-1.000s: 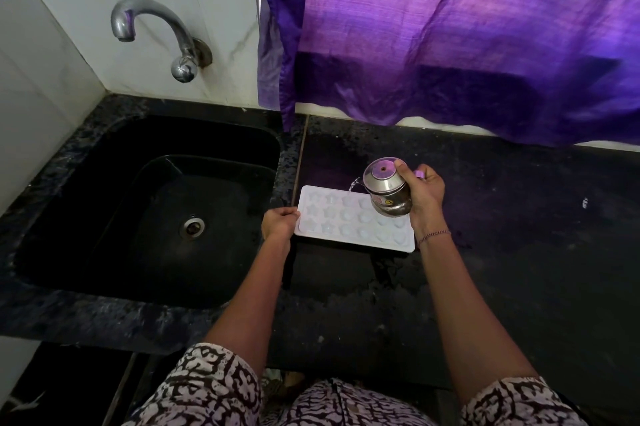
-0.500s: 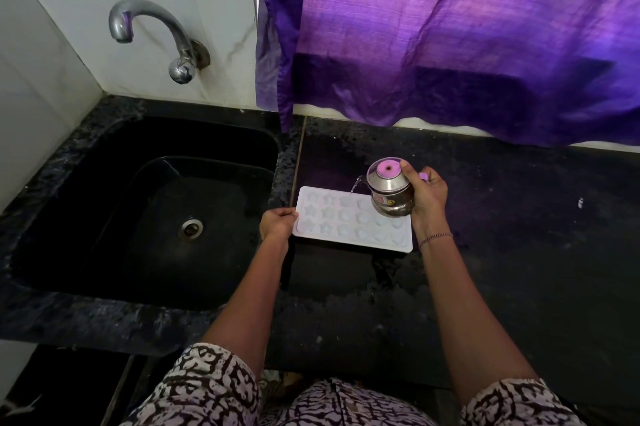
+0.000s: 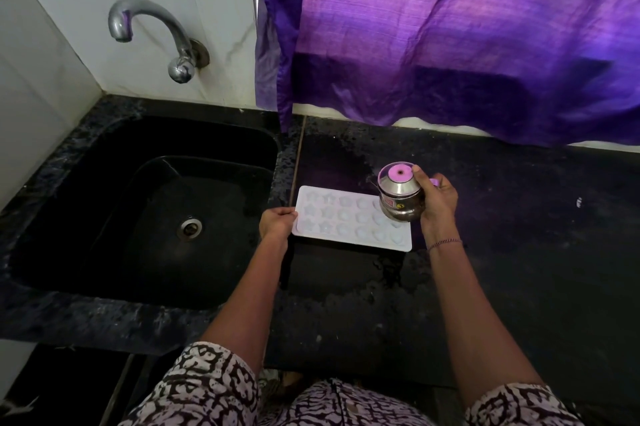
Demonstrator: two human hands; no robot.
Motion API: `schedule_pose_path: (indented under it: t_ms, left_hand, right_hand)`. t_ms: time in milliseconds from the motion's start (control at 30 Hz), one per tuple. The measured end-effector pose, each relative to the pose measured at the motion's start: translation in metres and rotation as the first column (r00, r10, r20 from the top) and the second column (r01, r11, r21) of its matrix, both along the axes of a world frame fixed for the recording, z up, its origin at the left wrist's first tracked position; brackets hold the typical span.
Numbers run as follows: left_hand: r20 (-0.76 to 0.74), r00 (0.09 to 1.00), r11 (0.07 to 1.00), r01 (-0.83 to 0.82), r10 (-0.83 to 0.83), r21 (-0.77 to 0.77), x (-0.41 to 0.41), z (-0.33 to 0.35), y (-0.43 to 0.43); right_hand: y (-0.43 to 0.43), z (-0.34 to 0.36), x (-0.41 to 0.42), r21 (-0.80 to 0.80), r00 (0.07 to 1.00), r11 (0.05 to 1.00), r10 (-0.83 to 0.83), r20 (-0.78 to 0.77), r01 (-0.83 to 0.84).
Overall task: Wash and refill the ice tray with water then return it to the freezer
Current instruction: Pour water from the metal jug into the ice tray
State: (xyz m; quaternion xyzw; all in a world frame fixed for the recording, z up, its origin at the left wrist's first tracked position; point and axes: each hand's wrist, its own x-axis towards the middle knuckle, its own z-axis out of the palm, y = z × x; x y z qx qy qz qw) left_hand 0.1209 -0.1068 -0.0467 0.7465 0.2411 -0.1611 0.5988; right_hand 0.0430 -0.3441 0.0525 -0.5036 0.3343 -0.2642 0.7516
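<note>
You stood at a dark stone worktop (image 3: 502,252) with the white ice tray (image 3: 349,221) lying flat on it, just right of the black sink (image 3: 104,217). Your left hand (image 3: 277,223) gripped the tray's left edge, fingers curled over the rim, steadying it. Your right hand (image 3: 438,200) was wrapped around a small steel water pot (image 3: 400,198), held above the tray's far right corner.

A second before, the pot was tipped toward the tray and a thin stream ran from its lip into the moulds. Now you had brought it back nearly upright, its round mouth facing up, and no stream showed. The tray itself had not moved.

That suggests the pouring had paused or ended. The star and round moulds looked pale and glossy, but whether each one was full cannot be told from here. The worktop around the tray was wet. The tap (image 3: 152,34) above the sink ran no water. The freezer was not in view, so carrying the tray there remained.
</note>
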Motion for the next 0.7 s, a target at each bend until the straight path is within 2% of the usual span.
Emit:
schedule_pose_path:
  t_ms: [300,700]
  left_hand:
    - [0.005,1.000,1.000,-0.007,0.007,0.009,0.0008,-0.0021,-0.0010]
    - [0.005,1.000,1.000,-0.009,0.009,0.013,0.0009,-0.0031,-0.0014]
  right_hand:
    - [-0.0043,0.0007,-0.0027,-0.087,0.996,0.996,0.003,-0.085,-0.011]
    - [-0.0089,-0.0030,-0.0019,-0.101,0.994,0.995,0.013,-0.113,-0.025]
